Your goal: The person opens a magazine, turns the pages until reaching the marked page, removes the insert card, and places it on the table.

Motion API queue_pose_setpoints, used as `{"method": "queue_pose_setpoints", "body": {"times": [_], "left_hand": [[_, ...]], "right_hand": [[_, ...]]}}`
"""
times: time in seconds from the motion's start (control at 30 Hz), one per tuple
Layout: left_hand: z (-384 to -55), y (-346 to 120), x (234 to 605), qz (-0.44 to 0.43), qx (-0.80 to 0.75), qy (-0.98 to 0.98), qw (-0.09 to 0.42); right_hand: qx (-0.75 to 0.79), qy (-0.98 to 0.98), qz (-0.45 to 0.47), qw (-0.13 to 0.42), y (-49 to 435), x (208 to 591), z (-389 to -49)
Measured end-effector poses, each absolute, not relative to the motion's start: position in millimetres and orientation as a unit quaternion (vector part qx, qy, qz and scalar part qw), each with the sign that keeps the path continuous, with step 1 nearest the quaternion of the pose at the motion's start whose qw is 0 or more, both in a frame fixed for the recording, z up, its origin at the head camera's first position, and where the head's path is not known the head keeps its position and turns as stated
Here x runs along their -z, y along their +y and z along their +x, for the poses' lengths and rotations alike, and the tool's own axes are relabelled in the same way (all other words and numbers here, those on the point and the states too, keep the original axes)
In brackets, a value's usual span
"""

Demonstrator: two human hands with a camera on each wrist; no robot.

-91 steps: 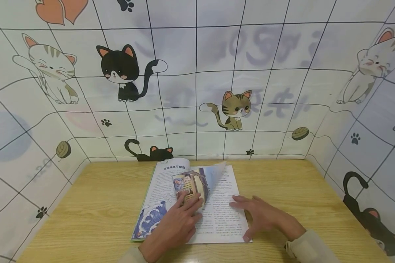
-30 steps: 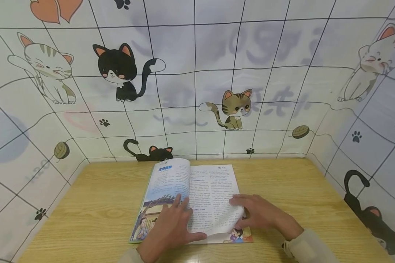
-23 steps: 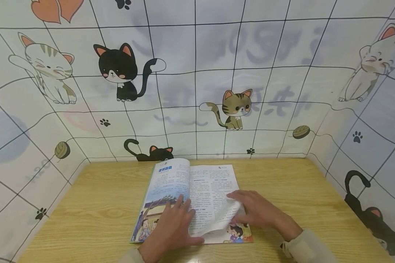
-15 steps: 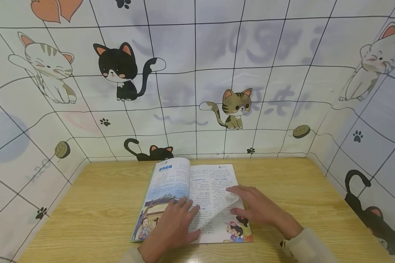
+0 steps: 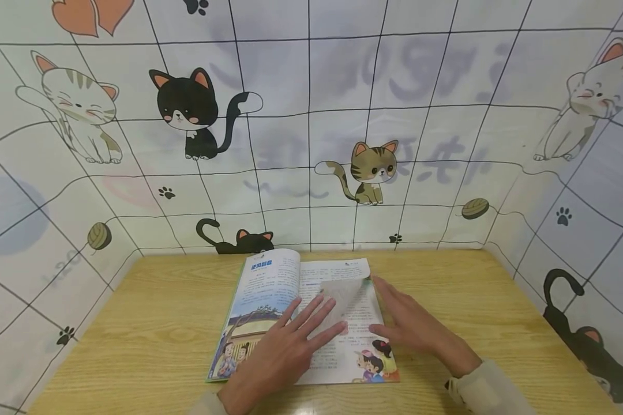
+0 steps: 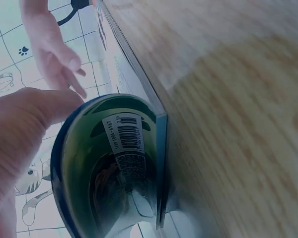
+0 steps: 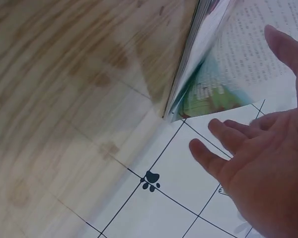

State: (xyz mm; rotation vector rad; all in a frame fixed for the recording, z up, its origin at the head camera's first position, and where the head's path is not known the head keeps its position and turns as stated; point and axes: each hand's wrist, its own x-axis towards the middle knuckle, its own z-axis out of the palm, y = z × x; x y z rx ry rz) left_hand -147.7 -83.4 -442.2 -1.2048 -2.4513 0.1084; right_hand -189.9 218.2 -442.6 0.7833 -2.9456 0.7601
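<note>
An open magazine (image 5: 262, 282) lies on the wooden table, its left side bulging up in a curve. One right-hand leaf (image 5: 342, 294) is lifted and folded over toward the spine, baring a page with cartoon children (image 5: 374, 363) at its bottom corner. My left hand (image 5: 285, 349) spreads its fingers across the middle, fingertips at the folded leaf. Along the magazine's right edge is my right hand (image 5: 415, 325), fingers extended and thumb apart. In the right wrist view, the leaf's coloured corner (image 7: 213, 101) hangs near those fingers. The left wrist view shows the curled green back cover (image 6: 99, 144) with a barcode label (image 6: 125, 136).
Bare wood of the table (image 5: 161, 311) extends left and right of the magazine. A white wall covering (image 5: 291, 144) with grid lines and cartoon cats rises behind the table and along both sides.
An earlier illustrated leaf was turned to the left. The current leaf's lower corner then curled up and folded leftward. My left hand moved right onto it; my right hand shifted up the edge.
</note>
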Motion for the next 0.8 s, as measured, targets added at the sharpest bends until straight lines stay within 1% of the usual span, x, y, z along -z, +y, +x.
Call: {"method": "queue_pose_setpoints", "body": {"times": [0.1, 0.2, 0.3, 0.4, 0.57, 0.8], "left_hand": [[-148.4, -84.9, 443.5, -0.429, -0.067, -0.876, 0.212], [-149.1, -86.6, 444.4, -0.425, -0.091, -0.875, 0.213], [-149.2, -87.7, 444.1, -0.422, -0.099, -0.878, 0.204], [-149.1, -88.3, 444.1, -0.417, -0.102, -0.882, 0.195], [-149.7, -88.7, 444.8, -0.411, -0.108, -0.886, 0.182], [-149.7, -89.3, 444.6, -0.398, -0.119, -0.895, 0.163]], "right_hand": [[-0.224, -0.940, 0.254, -0.029, 220.6, 445.9, -189.5], [-0.209, -0.934, 0.283, -0.065, 222.7, 449.9, -189.4], [-0.205, -0.926, 0.301, -0.102, 223.3, 452.2, -188.8], [-0.211, -0.922, 0.299, -0.126, 222.6, 452.5, -187.2], [-0.217, -0.920, 0.295, -0.138, 222.1, 451.9, -186.2], [-0.203, -0.922, 0.304, -0.127, 222.4, 455.0, -188.7]]}}
